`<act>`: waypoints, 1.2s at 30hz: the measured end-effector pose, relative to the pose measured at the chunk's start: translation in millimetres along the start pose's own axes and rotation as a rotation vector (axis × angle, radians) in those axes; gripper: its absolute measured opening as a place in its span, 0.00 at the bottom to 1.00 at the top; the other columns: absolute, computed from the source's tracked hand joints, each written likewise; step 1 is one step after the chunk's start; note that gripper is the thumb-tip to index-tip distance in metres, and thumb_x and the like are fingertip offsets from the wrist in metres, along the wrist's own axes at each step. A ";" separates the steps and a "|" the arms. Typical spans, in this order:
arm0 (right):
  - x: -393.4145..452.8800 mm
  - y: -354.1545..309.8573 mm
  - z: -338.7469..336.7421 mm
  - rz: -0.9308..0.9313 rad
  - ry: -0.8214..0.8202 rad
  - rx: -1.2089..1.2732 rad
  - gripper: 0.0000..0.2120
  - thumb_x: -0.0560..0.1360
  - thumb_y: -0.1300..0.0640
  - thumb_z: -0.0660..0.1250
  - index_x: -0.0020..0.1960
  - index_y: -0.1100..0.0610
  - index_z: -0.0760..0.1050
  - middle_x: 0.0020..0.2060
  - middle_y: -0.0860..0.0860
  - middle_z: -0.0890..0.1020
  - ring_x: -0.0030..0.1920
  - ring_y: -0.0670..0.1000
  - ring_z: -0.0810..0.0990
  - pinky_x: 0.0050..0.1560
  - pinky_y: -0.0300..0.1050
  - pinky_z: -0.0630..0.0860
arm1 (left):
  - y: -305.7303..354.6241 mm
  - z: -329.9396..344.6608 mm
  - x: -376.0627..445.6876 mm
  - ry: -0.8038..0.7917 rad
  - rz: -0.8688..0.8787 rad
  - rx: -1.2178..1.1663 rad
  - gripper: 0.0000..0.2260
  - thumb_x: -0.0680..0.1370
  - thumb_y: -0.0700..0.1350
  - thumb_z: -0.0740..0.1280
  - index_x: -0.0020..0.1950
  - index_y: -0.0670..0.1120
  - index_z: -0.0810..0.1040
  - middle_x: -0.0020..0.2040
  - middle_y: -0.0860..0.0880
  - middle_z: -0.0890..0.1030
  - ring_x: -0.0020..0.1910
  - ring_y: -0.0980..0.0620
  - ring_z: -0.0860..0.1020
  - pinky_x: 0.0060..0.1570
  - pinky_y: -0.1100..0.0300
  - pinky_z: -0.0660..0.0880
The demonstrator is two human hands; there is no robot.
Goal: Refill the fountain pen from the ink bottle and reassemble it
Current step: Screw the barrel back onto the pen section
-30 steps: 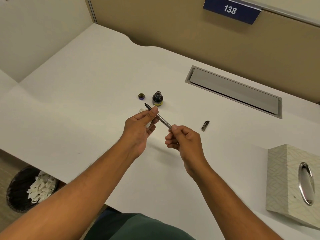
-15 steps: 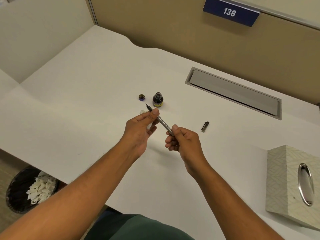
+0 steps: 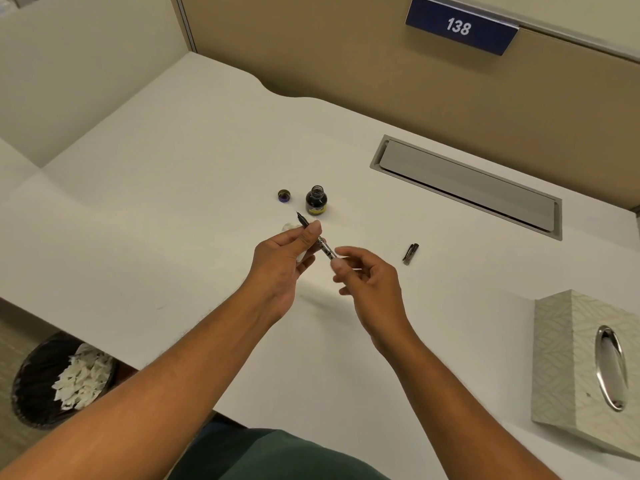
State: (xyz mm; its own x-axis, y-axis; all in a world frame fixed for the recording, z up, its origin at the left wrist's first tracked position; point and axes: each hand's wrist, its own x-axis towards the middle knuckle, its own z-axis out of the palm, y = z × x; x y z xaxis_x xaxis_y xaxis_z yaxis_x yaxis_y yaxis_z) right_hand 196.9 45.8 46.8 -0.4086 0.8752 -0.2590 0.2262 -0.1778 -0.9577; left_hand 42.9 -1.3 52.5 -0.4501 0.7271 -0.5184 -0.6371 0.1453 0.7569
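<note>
Head view: 2 bare hands meet above the middle of the white counter (image 3: 173, 188), with the fountain pen (image 3: 313, 233) between them.
Left hand (image 3: 280, 268): thumb and fingers pinch the pen's front section, just behind the nib; the rest of the fingers curl under it.
Right hand (image 3: 367, 282): loosely curled, thumb and forefinger close around the pen's rear end; whether they actually grip it cannot be told.
Pen position: held in the air, clear of the counter, nearer than the ink bottle (image 3: 316, 201) and apart from it.
Pen axis: runs diagonally, nib toward the upper left and away from the person, rear end toward the lower right at the right hand's fingertips.
Pen state: the stretch between the hands looks like a bare metal and clear inner part; no outer barrel shows on it.
Ink bottle: upright on the counter, mouth open, dark inside.
Bottle cap (image 3: 284, 195): lies just left of the bottle, open side up.
Pen cap (image 3: 410, 253): dark piece with a clip, lying on the counter right of the hands, well apart from the pen.
White wad (image 3: 290, 226): small, on the counter, partly hidden behind the left hand.
Tissue box (image 3: 568, 362): at the counter's right edge.
Bin (image 3: 38, 382): on the floor at lower left, holding white scraps.
</note>
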 end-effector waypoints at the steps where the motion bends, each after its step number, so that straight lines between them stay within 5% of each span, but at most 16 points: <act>1: 0.2 0.1 0.9 -0.034 0.027 -0.017 0.07 0.78 0.54 0.75 0.55 0.47 0.85 0.41 0.48 0.87 0.44 0.48 0.86 0.46 0.45 0.83 | -0.4 -0.1 -0.5 -0.006 -0.002 0.004 0.10 0.66 0.50 0.81 0.44 0.48 0.90 0.43 0.53 0.89 0.44 0.56 0.87 0.51 0.57 0.78; 8: -2.3 -0.8 2.7 -0.076 -0.016 0.002 0.07 0.81 0.56 0.70 0.47 0.48 0.85 0.36 0.46 0.86 0.36 0.44 0.84 0.39 0.36 0.80 | 0.4 2.4 -3.3 -0.037 0.000 0.020 0.11 0.66 0.51 0.81 0.45 0.48 0.90 0.44 0.52 0.89 0.44 0.56 0.87 0.54 0.57 0.78; 17: 0.5 -2.9 13.1 -0.190 0.118 -0.226 0.07 0.80 0.51 0.72 0.56 0.46 0.86 0.45 0.38 0.87 0.48 0.38 0.83 0.44 0.25 0.74 | -8.1 4.9 1.1 -0.024 -0.010 0.178 0.09 0.76 0.47 0.78 0.52 0.43 0.89 0.47 0.48 0.89 0.51 0.51 0.87 0.64 0.52 0.79; 24: 9.6 7.7 18.0 -0.201 0.203 -0.319 0.06 0.79 0.52 0.72 0.52 0.46 0.88 0.39 0.33 0.84 0.45 0.38 0.84 0.44 0.26 0.75 | -10.1 -0.6 16.7 -0.189 0.003 0.349 0.12 0.83 0.50 0.71 0.55 0.43 0.89 0.53 0.47 0.90 0.57 0.47 0.87 0.62 0.53 0.81; 27: 13.8 15.6 12.7 -0.165 0.296 -0.316 0.04 0.77 0.51 0.73 0.49 0.46 0.88 0.40 0.36 0.86 0.45 0.39 0.84 0.43 0.27 0.75 | -10.1 -5.9 27.3 -0.271 0.115 0.545 0.13 0.86 0.49 0.65 0.59 0.46 0.88 0.55 0.49 0.89 0.52 0.53 0.85 0.52 0.60 0.81; 31: 30.1 27.2 -2.0 -0.077 0.392 -0.388 0.05 0.76 0.51 0.73 0.43 0.48 0.87 0.35 0.39 0.86 0.39 0.41 0.84 0.39 0.29 0.75 | -13.1 -17.2 43.4 -0.305 0.203 0.699 0.12 0.86 0.42 0.64 0.65 0.51 0.84 0.56 0.49 0.87 0.46 0.53 0.82 0.52 0.59 0.81; 36: 58.9 46.7 -22.9 -0.017 0.476 -0.577 0.09 0.77 0.56 0.72 0.42 0.58 0.85 0.32 0.52 0.86 0.37 0.54 0.84 0.42 0.47 0.80 | -14.5 -26.1 53.5 -0.346 0.239 0.807 0.16 0.85 0.39 0.65 0.68 0.57 0.76 0.50 0.48 0.87 0.38 0.58 0.82 0.47 0.65 0.81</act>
State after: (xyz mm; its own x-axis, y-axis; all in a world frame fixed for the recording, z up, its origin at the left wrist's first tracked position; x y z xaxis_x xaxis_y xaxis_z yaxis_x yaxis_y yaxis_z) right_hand 203.7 99.3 -10.4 -0.0188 0.9991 -0.0371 0.7048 -0.0131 -0.7093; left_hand 11.7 18.0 3.5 -0.2176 0.9403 -0.2616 0.1395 0.2952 0.9452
